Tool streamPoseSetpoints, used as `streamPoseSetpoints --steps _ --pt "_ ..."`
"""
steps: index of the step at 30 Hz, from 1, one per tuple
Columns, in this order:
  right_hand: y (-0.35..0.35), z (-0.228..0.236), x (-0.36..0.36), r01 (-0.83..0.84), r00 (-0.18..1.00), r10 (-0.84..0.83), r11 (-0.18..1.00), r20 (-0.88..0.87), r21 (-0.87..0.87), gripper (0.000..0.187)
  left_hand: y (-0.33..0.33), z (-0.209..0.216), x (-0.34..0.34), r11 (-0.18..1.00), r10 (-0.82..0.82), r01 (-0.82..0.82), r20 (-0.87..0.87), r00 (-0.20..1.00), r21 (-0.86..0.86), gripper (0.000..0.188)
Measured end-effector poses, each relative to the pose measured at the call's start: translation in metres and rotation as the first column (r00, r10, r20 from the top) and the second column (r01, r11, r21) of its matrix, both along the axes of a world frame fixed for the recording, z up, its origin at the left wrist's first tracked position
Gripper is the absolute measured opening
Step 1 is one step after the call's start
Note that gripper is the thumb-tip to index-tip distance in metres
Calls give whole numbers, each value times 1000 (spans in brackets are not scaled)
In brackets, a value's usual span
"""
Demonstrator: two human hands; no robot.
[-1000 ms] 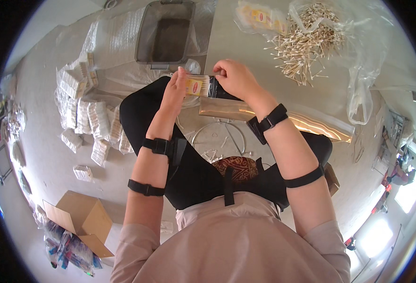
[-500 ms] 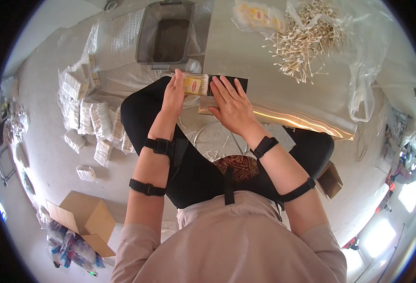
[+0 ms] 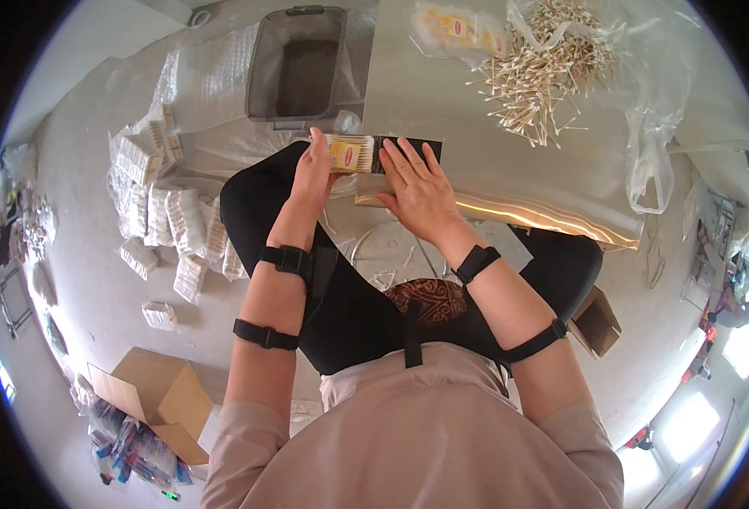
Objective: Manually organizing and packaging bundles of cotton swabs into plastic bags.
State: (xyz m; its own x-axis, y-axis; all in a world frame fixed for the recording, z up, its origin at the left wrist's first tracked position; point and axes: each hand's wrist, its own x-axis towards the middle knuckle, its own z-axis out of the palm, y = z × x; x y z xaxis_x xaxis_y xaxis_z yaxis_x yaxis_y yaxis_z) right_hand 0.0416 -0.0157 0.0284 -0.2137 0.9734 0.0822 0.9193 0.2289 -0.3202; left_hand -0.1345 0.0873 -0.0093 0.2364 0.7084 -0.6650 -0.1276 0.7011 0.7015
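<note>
Head view: right hand (image 3: 419, 188) is lying flatter than one second back, when it was bending its fingers in a pinch at the dark panel (image 3: 434, 151); now the fingers are stretching out, spread and straight, over the panel. Against half a second back, its pose is hardly differing. Left hand (image 3: 309, 172) is staying upright at the left end of the pack of cotton swabs (image 3: 349, 154), palm side toward it; whether its fingers are closing round that end, cannot tell.

Pack is sitting between the two hands, its right end meeting the panel beside the right fingertips. Long axis is running left to right, hand to hand; swab sticks are following the same line, visible tips pointing toward the right hand. Yellow label is facing up.

Loose swabs (image 3: 544, 81) are lying beyond and right of the right hand; gray bin (image 3: 296, 72) is standing beyond the left hand.
</note>
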Motion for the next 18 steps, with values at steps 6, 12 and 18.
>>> streamPoseSetpoints --steps 6,12,18 --pt "0 0 2 -3 1000 4 1000 -25 9 60 3 5 2 996 69 -67 27 997 -57 65" --pt "-1 0 3 -10 999 11 1000 -52 12 61 5 -2 0 995 41 -38 22 999 -96 63" --pt "-4 -6 2 23 996 -22 1000 -88 15 62 5 -3 -7 969 205 -186 110 973 -165 58"
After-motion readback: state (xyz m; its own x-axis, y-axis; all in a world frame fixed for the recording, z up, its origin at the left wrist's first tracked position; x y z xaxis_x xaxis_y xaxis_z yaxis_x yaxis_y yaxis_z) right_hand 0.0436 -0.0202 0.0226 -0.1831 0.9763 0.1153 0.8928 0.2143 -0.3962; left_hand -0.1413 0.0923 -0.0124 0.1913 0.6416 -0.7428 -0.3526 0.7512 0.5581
